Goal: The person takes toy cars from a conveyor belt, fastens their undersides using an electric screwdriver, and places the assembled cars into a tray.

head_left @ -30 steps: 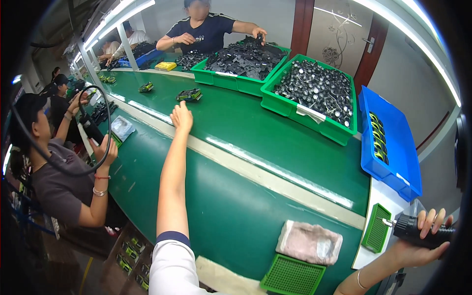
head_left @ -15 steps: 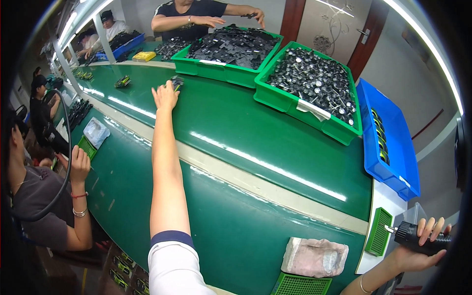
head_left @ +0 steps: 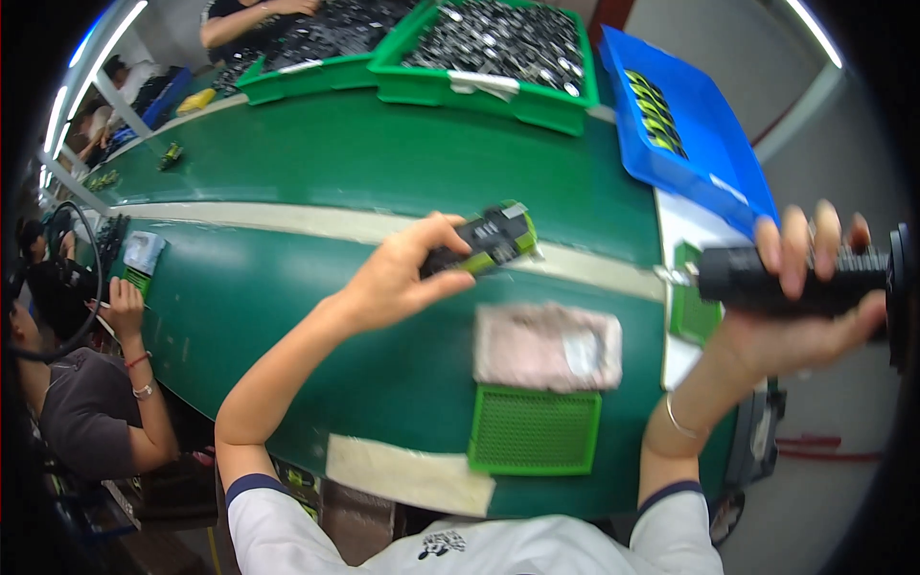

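Note:
My left hand point(head_left: 398, 273) is closed around a black and lime-green block-shaped plastic part point(head_left: 494, 240), held above the pale strip of the green bench. On the right, my right hand point(head_left: 786, 307) grips a black electric screwdriver point(head_left: 733, 273), its bit pointing left toward the part but apart from it. Below and between the hands, a pinkish cloth-covered tray point(head_left: 494, 359) sits on the bench. A green perforated tray point(head_left: 535, 431) lies just in front of it.
Green bins of small parts point(head_left: 527, 96) and black pieces point(head_left: 287, 86) stand along the far side. A blue bin point(head_left: 709, 115) holds several black-and-green parts. A smaller green tray point(head_left: 695, 316) is behind the screwdriver. Co-workers sit at left point(head_left: 81, 412) and stand behind the bins.
My left hand has come back from the far belt with the black and green part. My right hand has raised the screwdriver. The view has shifted right and down.

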A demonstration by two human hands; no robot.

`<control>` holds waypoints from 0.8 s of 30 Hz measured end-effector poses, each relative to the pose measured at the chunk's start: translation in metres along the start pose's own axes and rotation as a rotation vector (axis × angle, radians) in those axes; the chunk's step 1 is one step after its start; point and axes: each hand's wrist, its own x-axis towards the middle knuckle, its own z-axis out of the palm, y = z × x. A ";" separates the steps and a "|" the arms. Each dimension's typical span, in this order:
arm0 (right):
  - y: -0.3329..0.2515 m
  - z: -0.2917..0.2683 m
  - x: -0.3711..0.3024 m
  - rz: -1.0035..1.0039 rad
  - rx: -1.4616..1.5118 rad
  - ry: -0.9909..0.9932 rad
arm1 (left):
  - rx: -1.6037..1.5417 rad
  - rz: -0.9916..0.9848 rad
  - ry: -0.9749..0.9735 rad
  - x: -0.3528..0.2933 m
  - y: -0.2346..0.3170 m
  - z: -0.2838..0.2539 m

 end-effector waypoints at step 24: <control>-0.002 -0.035 -0.100 0.434 -0.197 -0.257 | 0.424 0.402 -0.049 -0.020 0.014 0.094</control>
